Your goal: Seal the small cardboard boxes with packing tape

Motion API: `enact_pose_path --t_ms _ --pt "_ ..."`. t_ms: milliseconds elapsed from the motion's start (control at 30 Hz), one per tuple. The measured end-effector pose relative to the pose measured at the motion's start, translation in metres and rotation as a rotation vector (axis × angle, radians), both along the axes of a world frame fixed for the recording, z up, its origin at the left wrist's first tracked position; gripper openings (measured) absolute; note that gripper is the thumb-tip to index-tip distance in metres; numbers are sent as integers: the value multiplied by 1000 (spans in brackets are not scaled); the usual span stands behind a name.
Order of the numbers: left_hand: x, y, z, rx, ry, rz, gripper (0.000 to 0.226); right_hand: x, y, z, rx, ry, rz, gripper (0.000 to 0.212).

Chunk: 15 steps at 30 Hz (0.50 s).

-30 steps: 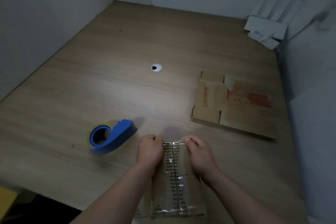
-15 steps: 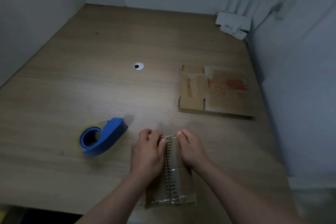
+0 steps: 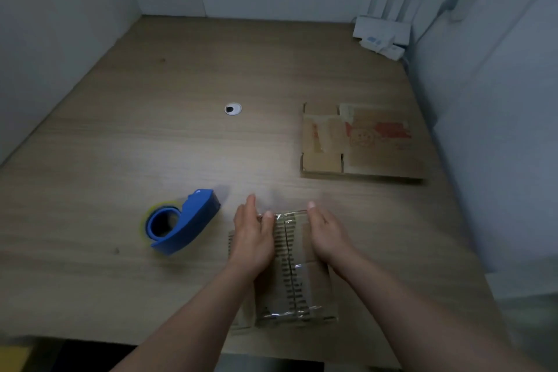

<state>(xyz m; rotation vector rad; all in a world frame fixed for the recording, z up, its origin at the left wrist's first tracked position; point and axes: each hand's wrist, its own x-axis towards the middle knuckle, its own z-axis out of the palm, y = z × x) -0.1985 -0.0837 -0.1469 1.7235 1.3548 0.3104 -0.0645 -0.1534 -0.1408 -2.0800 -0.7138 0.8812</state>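
A small cardboard box (image 3: pixel 291 278) lies at the near edge of the wooden table, with clear tape running along its top seam. My left hand (image 3: pixel 252 234) lies flat on the box's left side, fingers straight and pointing away from me. On the right side of the box rests my right hand (image 3: pixel 327 234), fingers also straight. A blue tape dispenser (image 3: pixel 181 222) holding a clear tape roll sits on the table just left of my left hand, apart from it.
A flattened cardboard box (image 3: pixel 360 142) with red print lies at the right middle of the table (image 3: pixel 151 145). A round cable hole (image 3: pixel 233 109) is in the table's middle. White devices (image 3: pixel 382 38) stand in the far right corner. Grey walls close in the left, back and right.
Both hands have uncurled: earlier their fingers pinched the tape at the box's far end, now they lie straight and a little further apart on the box top.
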Motion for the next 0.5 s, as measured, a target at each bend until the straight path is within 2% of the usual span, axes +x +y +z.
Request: enact_pose_path --t_ms 67,100,167,233,300,400,500 --pt "-14 -5 0 -194 -70 113 82 -3 -10 8 -126 29 -29 54" --pt "-21 -8 1 -294 -68 183 86 -5 -16 13 -209 22 -23 63" --pt "-28 -15 19 -518 -61 247 71 -8 -24 20 -326 47 -21 79" --pt "-27 -20 49 -653 -141 269 68 -12 -28 33 -334 105 -59 84" --pt "-21 -18 81 -662 -311 315 67 -9 -28 54 -190 147 -167 80" --pt "-16 -10 130 -544 -573 348 65 6 -29 97 191 405 -271 79" --pt "-16 -13 157 -418 -679 282 56 7 -40 129 361 363 -289 70"
